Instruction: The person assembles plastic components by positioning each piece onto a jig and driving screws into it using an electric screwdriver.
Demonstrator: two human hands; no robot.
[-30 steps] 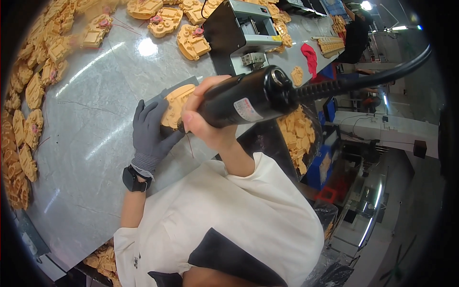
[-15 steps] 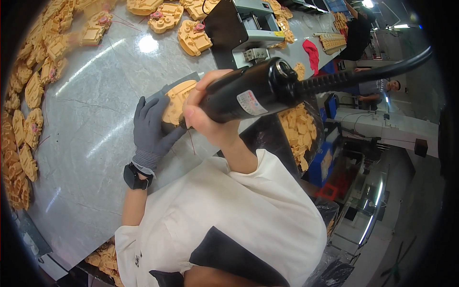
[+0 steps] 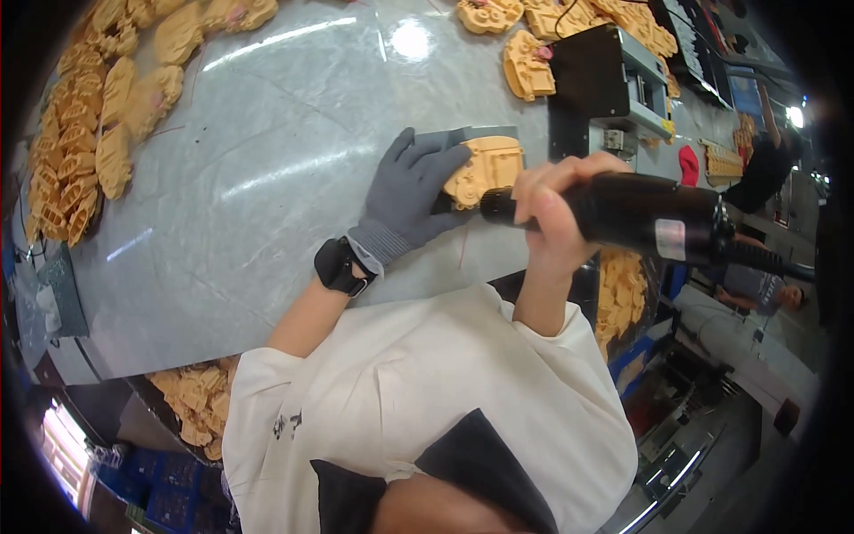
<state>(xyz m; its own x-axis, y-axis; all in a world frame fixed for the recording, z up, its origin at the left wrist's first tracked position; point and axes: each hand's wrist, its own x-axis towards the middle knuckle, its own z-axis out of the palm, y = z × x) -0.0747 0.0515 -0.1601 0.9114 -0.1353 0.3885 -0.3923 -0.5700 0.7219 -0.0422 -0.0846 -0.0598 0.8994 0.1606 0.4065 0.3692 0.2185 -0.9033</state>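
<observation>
A yellow-orange molded plastic housing (image 3: pixel 495 165) lies on a grey block (image 3: pixel 503 131) on the table. My left hand (image 3: pixel 405 191), in a grey knit glove, grips the housing from its left side, fingertips over its upper edge and the thumb near its lower edge. In my bare right hand (image 3: pixel 560 205) is a black corded power screwdriver (image 3: pixel 645 214), held almost level. Its ribbed front end is at the housing's lower right edge. Whether the tip touches the housing, I cannot tell.
Similar housings (image 3: pixel 76 151) are heaped along the left edge, with another (image 3: pixel 529 67) at the back. A black-and-silver machine (image 3: pixel 614 80) stands behind my right hand. Bins of housings (image 3: pixel 621 294) sit below the table's near edge. Another person (image 3: pixel 752 285) is at far right.
My view has swung left, so the table and hands appear farther right. The screwdriver has drawn back from over the housing toward its lower right edge. My left hand still holds the housing.
</observation>
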